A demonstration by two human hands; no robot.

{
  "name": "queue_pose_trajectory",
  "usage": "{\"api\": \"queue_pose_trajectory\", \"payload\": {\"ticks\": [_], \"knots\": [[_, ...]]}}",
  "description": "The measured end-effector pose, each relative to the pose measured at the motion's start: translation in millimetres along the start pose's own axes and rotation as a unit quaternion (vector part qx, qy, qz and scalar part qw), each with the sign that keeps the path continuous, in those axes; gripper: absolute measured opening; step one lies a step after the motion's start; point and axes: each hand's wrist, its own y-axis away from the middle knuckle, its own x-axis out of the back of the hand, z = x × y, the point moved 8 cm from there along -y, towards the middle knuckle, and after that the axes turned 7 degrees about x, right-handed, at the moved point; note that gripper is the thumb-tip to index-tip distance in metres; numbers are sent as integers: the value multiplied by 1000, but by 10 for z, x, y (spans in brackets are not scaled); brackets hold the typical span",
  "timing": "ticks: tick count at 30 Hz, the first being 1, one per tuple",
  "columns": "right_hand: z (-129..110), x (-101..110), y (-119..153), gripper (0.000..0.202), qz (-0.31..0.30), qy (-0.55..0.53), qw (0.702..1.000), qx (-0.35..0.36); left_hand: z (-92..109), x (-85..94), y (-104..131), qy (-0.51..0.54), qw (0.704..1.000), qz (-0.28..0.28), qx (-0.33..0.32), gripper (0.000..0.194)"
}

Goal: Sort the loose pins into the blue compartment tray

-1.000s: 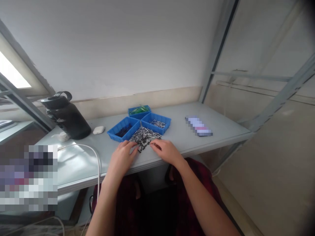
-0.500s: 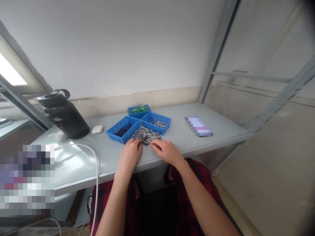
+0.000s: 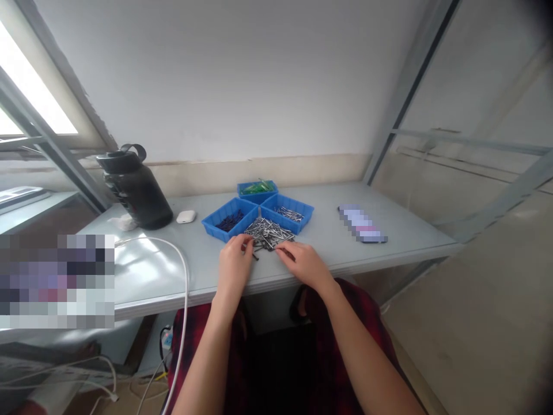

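Observation:
A loose pile of silvery screws or nails (image 3: 268, 230), with some dark ones at its near edge, lies on the table. My left hand (image 3: 235, 262) is at the pile's left front edge, fingers curled and pressed together. At the right front edge, my right hand (image 3: 305, 264) has its thumb and fingers brought together. Whatever either hand pinches is too small to make out. One dark screw (image 3: 256, 257) lies beside my left fingers. Behind the pile stand a blue bin of dark screws (image 3: 209, 226), a blue bin of silvery ones (image 3: 309, 214) and a blue bin of green pieces (image 3: 246, 197).
On the left are a large black bottle (image 3: 140, 196), a white earbud case (image 3: 186, 217) and a white cable (image 3: 185, 276) hanging over the table's front edge. A phone (image 3: 363, 223) with a blurred screen lies to the right. Metal frame posts (image 3: 410, 95) flank the table (image 3: 401, 216).
The camera view has turned slightly left, so everything appears farther right. Both hands have drawn back a little from the pile, and a dark screw now shows near my left fingers.

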Motion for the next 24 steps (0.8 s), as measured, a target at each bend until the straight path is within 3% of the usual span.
{"api": "queue_pose_trajectory", "payload": {"ticks": [5,9,12,16,20,22,24], "knots": [[-43,1,-3,20,1,-7,1000,23,-6,191,-7,45,998,25,31,18],[-270,9,-70,22,11,-47,996,79,-75,182,-33,111,992,-7,59,20],[-442,-122,-144,22,-50,-20,990,132,-122,158,-41,161,984,-19,71,24],[-311,-208,-211,25,-71,53,990,107,-135,119,-28,180,980,-33,72,25],[-124,-113,-212,25,-20,72,995,59,-144,81,-17,177,981,-40,69,27],[-122,-69,-203,25,4,58,997,45,-163,69,-20,173,982,-37,70,28],[-209,-113,-194,24,-13,36,997,64,-192,61,-26,178,981,-36,74,29]]}}
